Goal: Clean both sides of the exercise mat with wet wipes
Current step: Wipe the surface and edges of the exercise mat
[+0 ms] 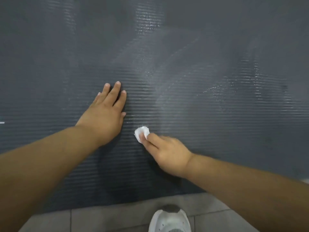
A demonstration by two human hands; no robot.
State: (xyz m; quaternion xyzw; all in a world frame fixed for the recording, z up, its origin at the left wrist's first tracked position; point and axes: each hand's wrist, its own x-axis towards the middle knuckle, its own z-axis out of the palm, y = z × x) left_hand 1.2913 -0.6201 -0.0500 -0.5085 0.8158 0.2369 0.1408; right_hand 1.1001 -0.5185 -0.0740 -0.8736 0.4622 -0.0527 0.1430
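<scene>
A dark grey ribbed foam exercise mat (pixel 50 47) lies spread flat on a pale grey tiled floor (pixel 100 218) and fills nearly the whole view, with its near edge running along the bottom. Left of centre, the left hand (pixel 105 114) rests palm-down on the mat, its fingers (pixel 117 89) straight, slightly spread and holding nothing. Just to its right, a small white wadded wet wipe (pixel 139 131) sits on the mat. The right hand (pixel 168 156), somewhat blurred, reaches in from the lower right and presses the wipe down with two outstretched fingers (pixel 150 141); its thumb is hidden. Farther right and above, glistening wet streaks (pixel 250 87) cross the mat's ridges. On the floor below the right hand is the toe of a white sports shoe (pixel 168 221).
</scene>
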